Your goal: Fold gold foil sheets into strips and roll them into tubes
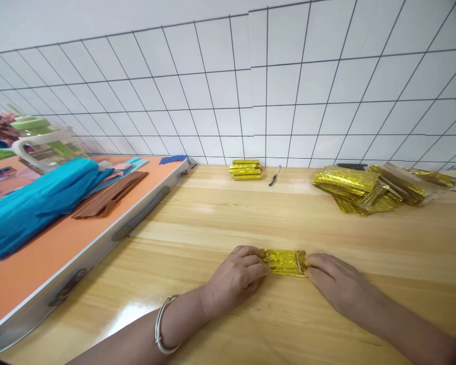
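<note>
A flat, shiny gold foil packet (284, 262) lies on the wooden table in front of me, with a narrow pale band or stick across it near each end. My left hand (238, 274) grips its left end, fingers curled together. At the right end, my right hand (330, 279) pinches the edge between thumb and fingers. Part of each end is hidden under the fingertips. A silver bangle (159, 324) circles my left wrist.
Small gold foil rolls (246, 170) and a pen (275, 176) lie near the tiled wall. A heap of gold foil packets (349, 185) sits at the back right. To the left, an orange-topped board (114, 223) holds blue paper (41, 197), brown strips (114, 195) and a green-lidded jug (41, 142).
</note>
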Demonstrator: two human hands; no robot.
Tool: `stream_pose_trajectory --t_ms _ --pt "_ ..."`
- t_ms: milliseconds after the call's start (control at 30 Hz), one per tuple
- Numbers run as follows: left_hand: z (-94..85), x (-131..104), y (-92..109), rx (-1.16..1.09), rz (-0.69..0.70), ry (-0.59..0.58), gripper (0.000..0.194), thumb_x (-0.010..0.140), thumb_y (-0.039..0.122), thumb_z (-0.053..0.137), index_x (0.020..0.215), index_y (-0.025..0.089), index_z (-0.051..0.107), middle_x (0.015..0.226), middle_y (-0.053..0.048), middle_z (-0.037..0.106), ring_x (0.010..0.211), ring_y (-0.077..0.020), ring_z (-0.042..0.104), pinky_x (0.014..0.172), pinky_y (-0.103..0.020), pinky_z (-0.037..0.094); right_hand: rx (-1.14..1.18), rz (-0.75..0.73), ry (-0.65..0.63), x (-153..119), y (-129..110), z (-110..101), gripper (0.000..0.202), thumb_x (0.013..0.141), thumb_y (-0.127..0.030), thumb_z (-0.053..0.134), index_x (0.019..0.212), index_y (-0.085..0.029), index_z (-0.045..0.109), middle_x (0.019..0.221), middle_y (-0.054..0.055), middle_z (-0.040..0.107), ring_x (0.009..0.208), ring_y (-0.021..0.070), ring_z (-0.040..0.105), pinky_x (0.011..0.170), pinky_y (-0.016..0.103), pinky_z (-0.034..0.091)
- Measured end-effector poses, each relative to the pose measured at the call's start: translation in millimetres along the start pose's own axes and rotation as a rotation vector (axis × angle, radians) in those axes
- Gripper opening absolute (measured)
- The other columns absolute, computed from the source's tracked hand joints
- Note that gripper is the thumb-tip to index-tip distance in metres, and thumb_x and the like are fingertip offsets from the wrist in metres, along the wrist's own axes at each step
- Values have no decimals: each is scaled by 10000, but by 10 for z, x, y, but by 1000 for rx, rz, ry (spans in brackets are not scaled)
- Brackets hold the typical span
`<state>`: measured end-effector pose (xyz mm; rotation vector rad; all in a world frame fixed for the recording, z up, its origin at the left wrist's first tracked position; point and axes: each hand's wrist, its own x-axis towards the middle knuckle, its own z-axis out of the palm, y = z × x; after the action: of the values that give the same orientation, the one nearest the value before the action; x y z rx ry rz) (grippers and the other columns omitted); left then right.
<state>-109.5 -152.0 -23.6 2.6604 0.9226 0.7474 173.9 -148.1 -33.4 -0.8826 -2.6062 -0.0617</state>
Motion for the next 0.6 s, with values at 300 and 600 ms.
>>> stream_pose_trajectory --t_ms 300,600 --pt "-33 -39 66 -137 -42 -4 214 868 99 449 998 189 594 961 -66 661 953 -169 600 846 -299 479 127 48 -55 16 -73 -64 214 887 -153 435 1033 -203 583 1119 63 632 1100 190 540 953 379 480" --pt "-8 -22 86 -183 -230 42 121 834 227 571 944 187 603 804 -38 661 739 -152 612 693 -262 489 360 178 34 78 -41 -39 170 878 -163 449 976 -235 568 985 54 649 966 188 585 821 355 511"
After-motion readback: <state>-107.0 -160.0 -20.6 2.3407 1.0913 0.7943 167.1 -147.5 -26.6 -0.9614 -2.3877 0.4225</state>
